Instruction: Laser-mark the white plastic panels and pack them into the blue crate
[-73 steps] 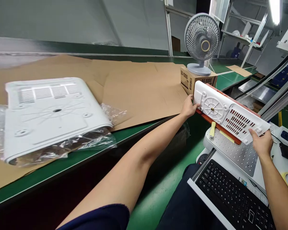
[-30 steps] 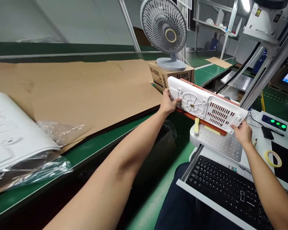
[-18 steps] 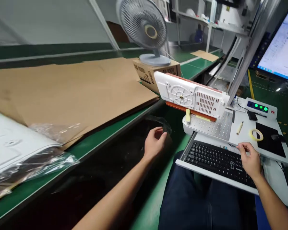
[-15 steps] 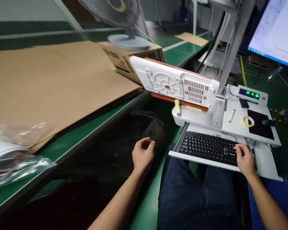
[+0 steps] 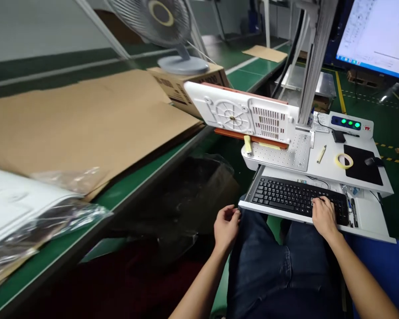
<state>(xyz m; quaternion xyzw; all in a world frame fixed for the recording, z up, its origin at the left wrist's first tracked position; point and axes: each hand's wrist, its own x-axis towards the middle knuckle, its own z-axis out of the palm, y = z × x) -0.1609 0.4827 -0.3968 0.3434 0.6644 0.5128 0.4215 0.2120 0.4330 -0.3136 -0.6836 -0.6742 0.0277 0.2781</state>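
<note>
My right hand [image 5: 324, 216] rests over the right part of the black keyboard [image 5: 282, 195], fingers bent onto the keys and holding nothing visible. At the left corner of the pull-out keyboard tray [image 5: 275, 213], my left hand [image 5: 226, 226] hangs above my left thigh, its fingers curled and thumb close to them; what is between them, if anything, cannot be made out. Above the keyboard, a white plastic panel [image 5: 232, 116] with a round grille and slots leans upright on an orange-brown holder [image 5: 252, 138], over a perforated metal plate [image 5: 295, 153].
Cardboard sheets [image 5: 86, 119] and a plastic-wrapped white item [image 5: 23, 204] cover the green bench at left. A fan [image 5: 182, 65] stands on a box. Tape [image 5: 344, 161], a yellow pen-like tool [image 5: 321, 154] and a mouse [image 5: 374, 161] lie right; a monitor [image 5: 379, 40] hangs above.
My right hand has moved left onto the keyboard's keys. My left hand has moved right and slightly down, towards the tray corner. The view has shifted a little.
</note>
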